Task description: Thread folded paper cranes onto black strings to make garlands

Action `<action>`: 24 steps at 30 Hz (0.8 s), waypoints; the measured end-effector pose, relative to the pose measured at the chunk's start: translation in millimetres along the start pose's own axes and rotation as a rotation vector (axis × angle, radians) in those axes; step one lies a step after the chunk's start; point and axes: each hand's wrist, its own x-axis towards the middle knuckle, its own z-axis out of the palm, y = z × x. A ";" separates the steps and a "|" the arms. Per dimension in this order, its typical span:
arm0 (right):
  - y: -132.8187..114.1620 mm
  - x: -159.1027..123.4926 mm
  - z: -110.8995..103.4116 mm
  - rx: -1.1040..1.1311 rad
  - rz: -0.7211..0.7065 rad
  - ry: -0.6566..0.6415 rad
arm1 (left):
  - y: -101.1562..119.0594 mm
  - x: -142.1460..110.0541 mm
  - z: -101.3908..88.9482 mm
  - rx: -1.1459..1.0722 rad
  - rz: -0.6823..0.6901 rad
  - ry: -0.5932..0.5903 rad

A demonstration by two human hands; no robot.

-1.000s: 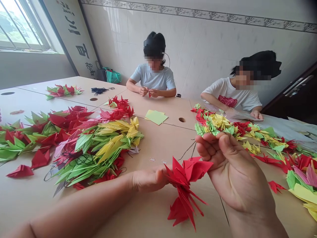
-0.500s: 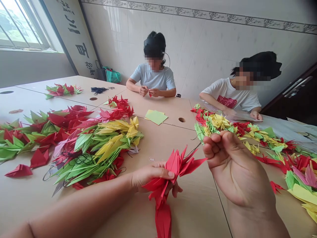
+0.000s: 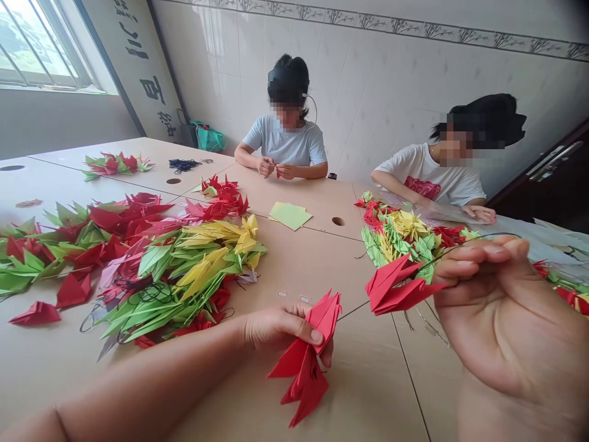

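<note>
My left hand (image 3: 285, 328) is closed around a bunch of red folded-paper cranes (image 3: 304, 374), its thumb pressed on top. Above the table to the right, my right hand (image 3: 506, 307) pinches a dark cord (image 3: 423, 266). Another red paper crane (image 3: 396, 290) is on that cord, close to the right fingers. Between it and the bunch, the cord runs taut. Left of my left hand lies a heap of strung green and yellow cranes (image 3: 197, 270), with red and pink ones among them.
A co-worker in light blue (image 3: 294, 147) folds something red across the table. At the right sits another in a white shirt (image 3: 426, 175), near a second heap of cranes (image 3: 405, 227). Green and yellow paper sheets (image 3: 291, 216) and dark cords (image 3: 183, 166) lie on the table (image 3: 262, 258).
My right hand has moved right and nearer, still pinching the cord. A red crane now sits apart near it, away from the bunch. My left hand stays about where it was.
</note>
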 end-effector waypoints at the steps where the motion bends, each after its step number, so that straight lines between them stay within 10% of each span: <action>1: -2.7 0.7 -1.8 0.018 -0.012 -0.006 | 0.5 -0.2 0.2 0.004 -0.018 -0.003; 12: -1.3 -6.0 1.6 -0.015 0.072 -0.091 | -3.6 0.1 -2.6 0.014 0.061 -0.132; 24: 53.7 -16.0 6.6 -0.186 0.404 -0.356 | -3.0 3.2 1.8 -0.021 0.239 0.036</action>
